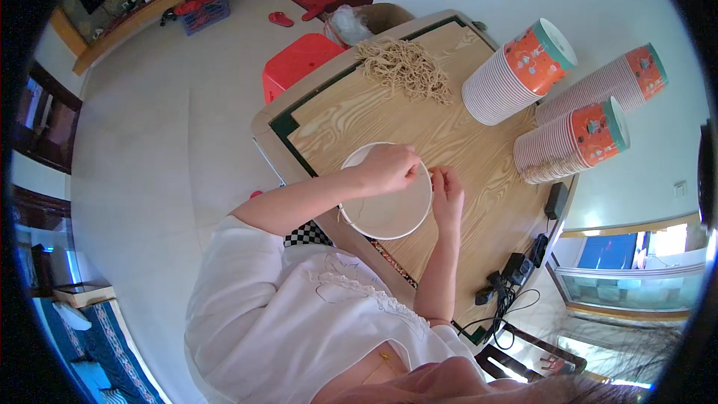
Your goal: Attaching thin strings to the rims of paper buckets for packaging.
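Note:
A white paper bucket (389, 213) stands at the table's near edge, its open top facing me. Over its far right rim, my left hand (390, 167) is closed in a pinch, the fingertips bent down; what they hold is hidden. Beside it, against the outside of the same rim, my right hand (447, 188) pinches a short tan bit of cord. A pale cord end (341, 215) hangs at the bucket's left rim. Farther up the table lies a tangled heap of beige cords (404, 69).
Stacks of orange-and-white paper buckets (516, 73) line the table's right side, with more cords draped on the nearest stack (572, 142). Black power adapters and cables (516, 269) lie at the right edge. A red stool (303, 63) and a carton (385, 16) stand beyond the table.

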A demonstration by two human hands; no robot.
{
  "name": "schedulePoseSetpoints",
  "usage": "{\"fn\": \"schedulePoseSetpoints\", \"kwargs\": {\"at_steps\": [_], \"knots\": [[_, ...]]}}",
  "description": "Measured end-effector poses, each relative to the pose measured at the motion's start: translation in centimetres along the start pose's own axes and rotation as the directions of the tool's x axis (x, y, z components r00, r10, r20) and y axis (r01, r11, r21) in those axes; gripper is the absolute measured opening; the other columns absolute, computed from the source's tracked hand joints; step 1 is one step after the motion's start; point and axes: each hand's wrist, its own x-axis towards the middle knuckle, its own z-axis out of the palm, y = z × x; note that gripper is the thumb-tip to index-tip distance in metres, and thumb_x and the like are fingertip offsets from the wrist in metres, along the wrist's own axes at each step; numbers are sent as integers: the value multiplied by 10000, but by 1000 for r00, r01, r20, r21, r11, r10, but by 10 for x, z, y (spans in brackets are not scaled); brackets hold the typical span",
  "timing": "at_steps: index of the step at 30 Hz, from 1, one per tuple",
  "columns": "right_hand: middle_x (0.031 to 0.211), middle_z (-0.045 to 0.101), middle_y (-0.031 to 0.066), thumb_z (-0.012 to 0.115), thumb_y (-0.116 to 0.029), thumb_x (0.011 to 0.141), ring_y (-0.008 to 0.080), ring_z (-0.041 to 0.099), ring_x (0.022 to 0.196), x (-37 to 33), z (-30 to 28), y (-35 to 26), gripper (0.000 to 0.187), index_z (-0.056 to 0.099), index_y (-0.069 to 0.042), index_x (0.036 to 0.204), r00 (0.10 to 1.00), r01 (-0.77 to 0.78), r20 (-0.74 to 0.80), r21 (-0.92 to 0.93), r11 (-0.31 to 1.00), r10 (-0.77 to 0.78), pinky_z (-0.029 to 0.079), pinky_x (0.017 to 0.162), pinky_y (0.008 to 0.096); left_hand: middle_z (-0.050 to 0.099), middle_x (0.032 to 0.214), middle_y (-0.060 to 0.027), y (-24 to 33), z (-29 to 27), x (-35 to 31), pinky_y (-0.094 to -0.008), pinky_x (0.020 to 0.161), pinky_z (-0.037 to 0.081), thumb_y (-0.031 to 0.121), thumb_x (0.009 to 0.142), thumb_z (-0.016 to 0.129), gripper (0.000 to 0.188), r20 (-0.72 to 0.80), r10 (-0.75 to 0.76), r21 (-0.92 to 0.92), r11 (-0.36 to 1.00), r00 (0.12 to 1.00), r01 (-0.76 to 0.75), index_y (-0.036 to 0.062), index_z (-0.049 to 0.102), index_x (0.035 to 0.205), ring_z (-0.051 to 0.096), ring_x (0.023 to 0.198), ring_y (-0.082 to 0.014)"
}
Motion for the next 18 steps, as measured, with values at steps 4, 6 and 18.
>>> {"fn": "schedulePoseSetpoints", "kwargs": {"at_steps": [4,6,18], "knots": [[776,629,58,504,-94,909,107,574,710,-1,0,-5,138,607,-7,935,1000,10,14,-58,998,-9,466,634,257,598,771,-97,-2,4,1,-408,640,494,125,718,613,74,-44,25,31,999,999,-24,60,603,683,618,723,-288],[778,642,76,509,-95,908,118,594,708,-1,0,-4,134,610,-11,934,1000,26,6,-68,997,-26,476,624,272,599,766,-102,0,3,1,-409,640,497,122,723,607,78,-30,18,37,999,999,-17,48,606,695,618,722,-290],[802,653,79,532,-112,900,117,596,741,1,0,7,138,616,-19,958,999,-10,38,-41,999,12,481,661,269,598,769,-106,4,3,2,-410,622,493,117,725,606,84,-16,28,25,999,999,-27,42,588,690,617,722,-295]]}}
